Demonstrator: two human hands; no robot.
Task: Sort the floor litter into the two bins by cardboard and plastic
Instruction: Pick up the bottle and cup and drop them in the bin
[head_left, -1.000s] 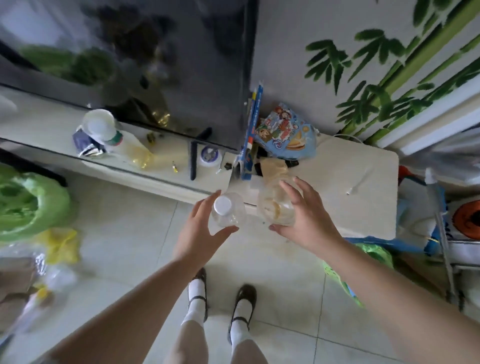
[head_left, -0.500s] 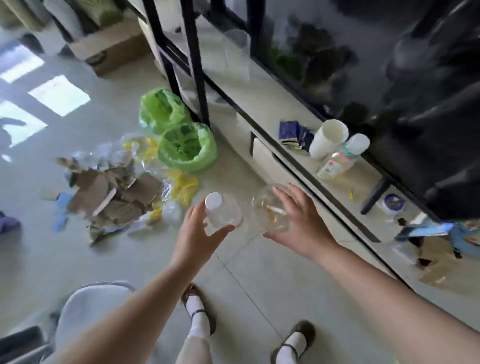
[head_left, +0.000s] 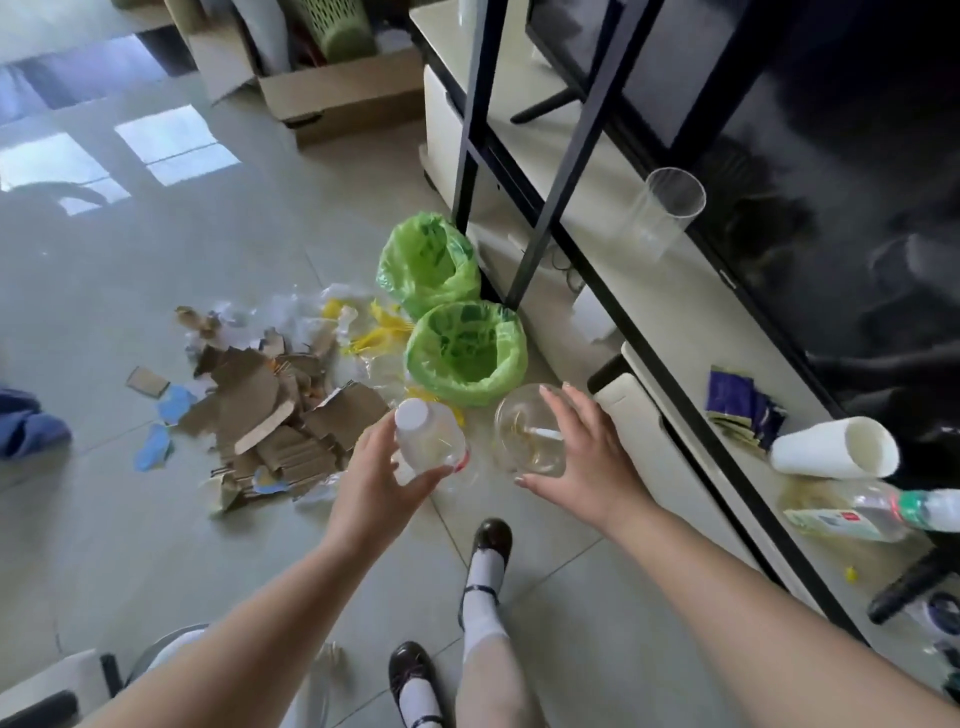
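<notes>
1. The left hand (head_left: 382, 470) held a clear bottle (head_left: 428, 441) with a white cap, fingers and thumb curled round it.
2. The right hand (head_left: 582, 452) held a clear round cup (head_left: 524, 434), fingers spread round its side.
3. Both were up in the air, side by side but not touching, just in front of the near bin (head_left: 465, 353).
4. The near bin had a green bag in it. The far bin (head_left: 428, 262), also with a green bag, stood just behind it.
5. A pile of cardboard (head_left: 270, 410) lay on the floor (head_left: 156, 545), left of the bins.
6. Clear and yellow plastic (head_left: 363, 327) lay between the cardboard and the bins.
7. A white cup (head_left: 836, 447) lay on its side on the low shelf (head_left: 670, 306) to the right.
8. A tall clear cup (head_left: 665, 208) stood farther back on that shelf.
</notes>
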